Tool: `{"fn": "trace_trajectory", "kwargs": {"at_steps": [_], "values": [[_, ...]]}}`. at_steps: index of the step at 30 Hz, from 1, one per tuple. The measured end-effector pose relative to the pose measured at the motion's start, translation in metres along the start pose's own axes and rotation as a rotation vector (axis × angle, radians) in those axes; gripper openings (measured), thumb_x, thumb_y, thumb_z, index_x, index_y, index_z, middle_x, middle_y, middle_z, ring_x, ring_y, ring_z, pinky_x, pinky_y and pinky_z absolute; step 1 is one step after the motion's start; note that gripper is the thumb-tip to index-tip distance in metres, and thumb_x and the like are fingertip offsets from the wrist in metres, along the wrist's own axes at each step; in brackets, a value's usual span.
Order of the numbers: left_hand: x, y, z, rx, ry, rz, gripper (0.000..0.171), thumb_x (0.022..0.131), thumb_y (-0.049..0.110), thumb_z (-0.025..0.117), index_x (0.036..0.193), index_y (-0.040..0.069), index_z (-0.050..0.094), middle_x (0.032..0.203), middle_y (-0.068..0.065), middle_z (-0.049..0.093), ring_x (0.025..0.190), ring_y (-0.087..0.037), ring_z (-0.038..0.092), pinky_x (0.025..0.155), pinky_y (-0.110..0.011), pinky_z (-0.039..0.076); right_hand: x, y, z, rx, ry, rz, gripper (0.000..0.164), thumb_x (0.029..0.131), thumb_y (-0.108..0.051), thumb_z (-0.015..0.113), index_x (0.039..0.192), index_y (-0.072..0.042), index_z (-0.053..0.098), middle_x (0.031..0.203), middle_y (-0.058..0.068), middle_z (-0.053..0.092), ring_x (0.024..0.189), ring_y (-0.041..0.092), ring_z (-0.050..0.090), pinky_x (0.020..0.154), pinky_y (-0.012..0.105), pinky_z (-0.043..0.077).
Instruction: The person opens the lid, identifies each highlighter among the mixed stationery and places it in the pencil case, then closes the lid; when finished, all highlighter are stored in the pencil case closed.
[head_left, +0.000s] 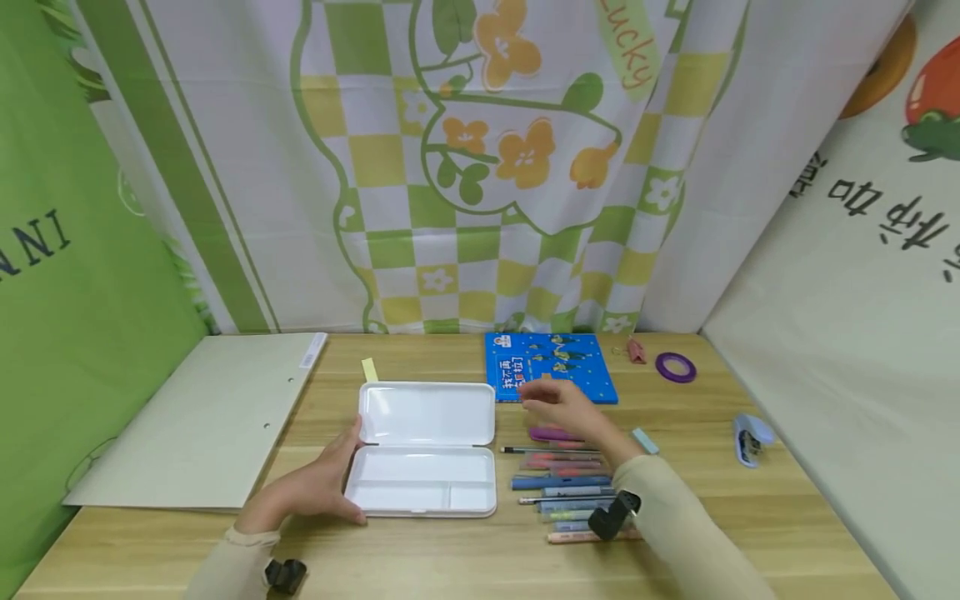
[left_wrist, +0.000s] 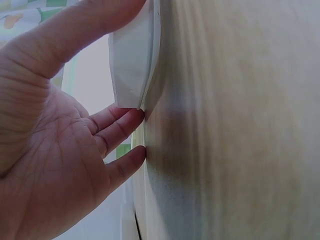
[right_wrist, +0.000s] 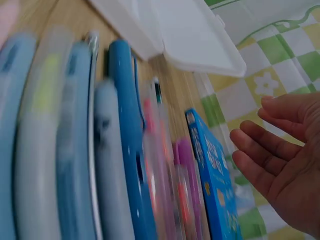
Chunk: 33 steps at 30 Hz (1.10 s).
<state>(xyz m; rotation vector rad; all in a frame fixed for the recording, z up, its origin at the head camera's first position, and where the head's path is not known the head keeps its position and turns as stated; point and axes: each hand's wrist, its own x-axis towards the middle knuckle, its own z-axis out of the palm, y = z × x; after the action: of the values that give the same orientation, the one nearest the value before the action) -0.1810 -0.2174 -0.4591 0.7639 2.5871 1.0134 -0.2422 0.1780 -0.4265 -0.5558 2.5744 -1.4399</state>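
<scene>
A white pencil case (head_left: pixel 426 502) lies with its lid (head_left: pixel 427 414) folded back, its divided tray bare. My left hand (head_left: pixel 318 482) holds the case at its left end, thumb by the front corner and fingers farther back; the left wrist view shows the fingers (left_wrist: pixel 117 130) against the end of the white case (left_wrist: pixel 131 60). My right hand (head_left: pixel 564 408) hovers with nothing in it, fingers loosely bent, above the near edge of a blue book (head_left: pixel 592 371). Below it lies a row of pens and pencils, among them a purple pen (head_left: pixel 551 434) and a blue pen (head_left: pixel 558 482).
A large pale board (head_left: pixel 202 417) covers the table's left side. At the right are a light blue eraser-like block (head_left: pixel 645 441), a stapler (head_left: pixel 750 440), a purple tape roll (head_left: pixel 676 367) and a pink binder clip (head_left: pixel 636 351). Yellow sticky notes (head_left: pixel 369 369) lie behind the case.
</scene>
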Motion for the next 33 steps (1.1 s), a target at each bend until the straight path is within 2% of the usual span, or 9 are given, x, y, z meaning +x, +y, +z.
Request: {"fn": "trace_trajectory", "kwargs": {"at_steps": [6, 10, 14, 21, 29, 33], "values": [[0.001, 0.001, 0.001, -0.004, 0.003, -0.008, 0.139, 0.057, 0.032, 0.089, 0.141, -0.016, -0.011, 0.134, -0.030, 0.033, 0.133, -0.049, 0.014, 0.107, -0.063, 0.011, -0.034, 0.018, -0.039, -0.150, 0.013, -0.064, 0.029, 0.092, -0.008, 0.058, 0.117, 0.008, 0.060, 0.113, 0.024, 0.062, 0.103, 0.033, 0.060, 0.088, 0.046, 0.050], [0.000, 0.001, 0.001, -0.006, 0.003, -0.018, 0.139, 0.057, 0.032, 0.089, 0.141, -0.016, -0.011, 0.133, -0.030, 0.033, 0.133, -0.048, 0.015, 0.107, -0.063, 0.012, -0.050, 0.034, -0.058, -0.219, 0.049, -0.052, 0.028, 0.091, -0.003, 0.058, 0.116, 0.011, 0.059, 0.111, 0.027, 0.062, 0.102, 0.037, 0.059, 0.087, 0.048, 0.050], [-0.002, 0.002, -0.001, -0.006, 0.005, -0.016, 0.138, 0.057, 0.031, 0.089, 0.141, -0.017, -0.010, 0.132, -0.029, 0.033, 0.132, -0.048, 0.015, 0.107, -0.064, 0.012, -0.059, 0.045, -0.065, -0.288, 0.056, -0.024, 0.026, 0.090, -0.001, 0.059, 0.112, 0.011, 0.061, 0.107, 0.024, 0.064, 0.099, 0.035, 0.061, 0.085, 0.046, 0.051], [-0.002, 0.000, -0.001, 0.000, 0.007, -0.011, 0.138, 0.058, 0.032, 0.088, 0.141, -0.017, -0.011, 0.132, -0.028, 0.034, 0.132, -0.047, 0.016, 0.107, -0.063, 0.013, -0.049, 0.052, -0.059, -0.318, 0.017, -0.001, 0.025, 0.091, -0.003, 0.058, 0.113, 0.005, 0.063, 0.109, 0.018, 0.065, 0.103, 0.034, 0.060, 0.089, 0.047, 0.049], [-0.001, 0.004, 0.000, -0.001, 0.014, -0.002, 0.138, 0.057, 0.032, 0.088, 0.141, -0.018, -0.009, 0.134, -0.032, 0.031, 0.133, -0.048, 0.015, 0.107, -0.063, 0.011, -0.034, 0.060, -0.056, -0.314, -0.079, 0.076, 0.018, 0.090, -0.002, 0.058, 0.105, -0.003, 0.068, 0.100, 0.006, 0.066, 0.096, 0.024, 0.059, 0.086, 0.044, 0.049], [-0.001, 0.005, -0.001, 0.003, 0.013, -0.011, 0.138, 0.057, 0.032, 0.088, 0.141, -0.018, -0.009, 0.135, -0.033, 0.032, 0.133, -0.048, 0.015, 0.107, -0.063, 0.012, -0.032, 0.062, -0.056, -0.310, -0.119, 0.083, 0.019, 0.091, -0.002, 0.057, 0.105, -0.005, 0.069, 0.099, 0.004, 0.065, 0.095, 0.021, 0.057, 0.084, 0.043, 0.049]]}}
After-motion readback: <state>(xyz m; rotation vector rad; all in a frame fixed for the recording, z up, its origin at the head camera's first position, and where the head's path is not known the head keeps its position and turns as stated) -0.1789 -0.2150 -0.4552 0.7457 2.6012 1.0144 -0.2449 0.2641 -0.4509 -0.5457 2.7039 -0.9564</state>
